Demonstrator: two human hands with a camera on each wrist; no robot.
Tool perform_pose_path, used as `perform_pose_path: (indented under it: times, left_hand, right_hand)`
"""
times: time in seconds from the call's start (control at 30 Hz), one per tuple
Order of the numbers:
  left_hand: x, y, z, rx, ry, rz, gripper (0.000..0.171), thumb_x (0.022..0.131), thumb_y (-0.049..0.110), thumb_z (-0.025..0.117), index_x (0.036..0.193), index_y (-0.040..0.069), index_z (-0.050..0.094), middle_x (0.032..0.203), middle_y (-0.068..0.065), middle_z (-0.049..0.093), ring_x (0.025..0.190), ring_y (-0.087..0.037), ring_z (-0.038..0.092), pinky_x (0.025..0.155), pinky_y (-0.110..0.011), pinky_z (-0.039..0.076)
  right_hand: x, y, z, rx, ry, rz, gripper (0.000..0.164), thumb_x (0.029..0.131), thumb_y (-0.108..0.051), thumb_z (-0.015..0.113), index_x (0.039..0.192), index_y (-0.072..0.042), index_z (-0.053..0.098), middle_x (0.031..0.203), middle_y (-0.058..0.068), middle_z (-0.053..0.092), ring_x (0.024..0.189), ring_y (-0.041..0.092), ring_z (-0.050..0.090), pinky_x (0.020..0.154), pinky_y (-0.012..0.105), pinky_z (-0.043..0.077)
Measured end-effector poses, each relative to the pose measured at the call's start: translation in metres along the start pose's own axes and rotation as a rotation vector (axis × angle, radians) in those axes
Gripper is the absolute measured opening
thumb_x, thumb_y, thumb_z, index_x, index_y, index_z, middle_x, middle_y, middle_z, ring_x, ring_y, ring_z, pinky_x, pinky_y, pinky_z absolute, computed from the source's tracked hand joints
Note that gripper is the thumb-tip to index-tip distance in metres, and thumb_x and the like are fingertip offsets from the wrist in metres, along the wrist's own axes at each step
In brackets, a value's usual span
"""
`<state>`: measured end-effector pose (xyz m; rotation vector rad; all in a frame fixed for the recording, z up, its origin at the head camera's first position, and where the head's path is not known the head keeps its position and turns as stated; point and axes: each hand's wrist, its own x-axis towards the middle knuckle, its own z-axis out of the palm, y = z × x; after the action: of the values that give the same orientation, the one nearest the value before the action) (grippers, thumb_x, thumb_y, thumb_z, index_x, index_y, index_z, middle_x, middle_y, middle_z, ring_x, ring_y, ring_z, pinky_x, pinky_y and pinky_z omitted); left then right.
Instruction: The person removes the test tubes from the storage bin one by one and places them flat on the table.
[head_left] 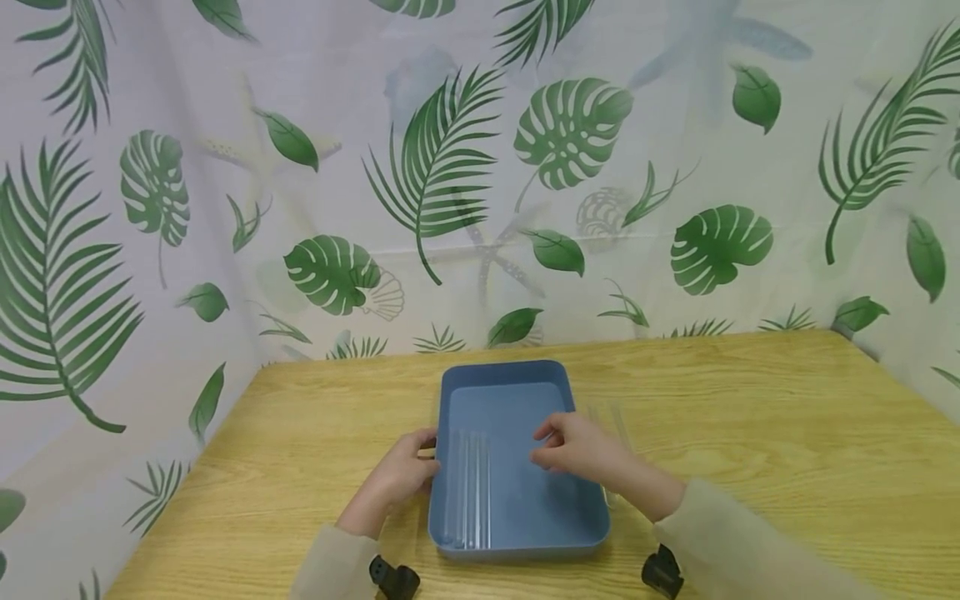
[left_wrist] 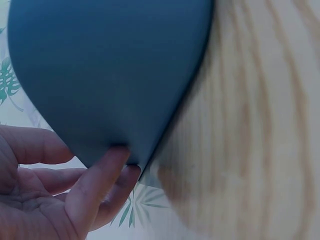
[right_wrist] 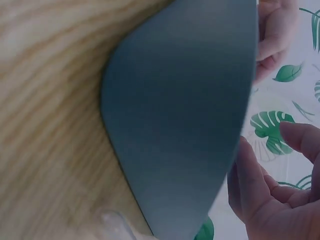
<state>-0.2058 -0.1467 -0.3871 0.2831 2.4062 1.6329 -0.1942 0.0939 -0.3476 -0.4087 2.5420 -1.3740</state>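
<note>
A shallow blue tray [head_left: 525, 508] lies on the table, with several clear, slender tubes [head_left: 470, 492] side by side along its left part. Against the tray's outer left wall rest the fingers of my left hand [head_left: 405, 471]; in the left wrist view, its fingertips [left_wrist: 117, 155] touch that wall near a corner. My right hand [head_left: 581, 446] hovers over the tray's right side, fingers loosely bent. Thumb and index finger stand apart in the right wrist view, where nothing shows between them. More clear tubes [head_left: 621, 425] lie just right of the tray, partly hidden by my right arm.
The wood-grain table [head_left: 780, 433] extends on both sides of the tray. A white leaf-print cloth [head_left: 480, 200] hangs behind and at the sides. Small black devices [head_left: 395, 577] sit at both wrists.
</note>
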Motion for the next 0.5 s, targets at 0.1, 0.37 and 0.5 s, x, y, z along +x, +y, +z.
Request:
perform_pose_path:
  times: [0.1,0.37,0.5]
  left_hand:
    - [0.000,-0.001,0.001,-0.006,-0.010,0.005,0.048,0.085,-0.007,0.042,0.131,-0.010,0.032,0.128,-0.029,0.034,0.108,-0.040,0.045,0.069,-0.038,0.050]
    - [0.001,-0.001,0.001,-0.007,-0.003,-0.002,0.048,0.084,-0.008,0.041,0.131,-0.010,0.031,0.128,-0.029,0.034,0.108,-0.041,0.045,0.070,-0.039,0.050]
    - [0.001,0.000,-0.001,-0.014,-0.006,-0.003,0.048,0.084,-0.008,0.041,0.131,-0.010,0.031,0.128,-0.029,0.035,0.108,-0.040,0.045,0.070,-0.039,0.050]
  right_hand:
    - [0.000,0.000,0.007,0.038,-0.018,0.010,0.030,0.078,-0.009,0.063,0.100,0.010,0.054,0.078,0.007,0.055,0.068,0.018,0.058,0.063,0.030,0.051]
    - [0.002,0.001,0.022,0.099,-0.045,0.042,0.030,0.078,-0.007,0.063,0.099,0.012,0.054,0.078,0.008,0.055,0.067,0.014,0.056,0.064,0.031,0.051]
    - [0.004,0.004,0.028,0.131,-0.062,0.059,0.031,0.078,-0.007,0.063,0.100,0.012,0.054,0.080,0.009,0.055,0.070,0.015,0.057,0.065,0.032,0.051]
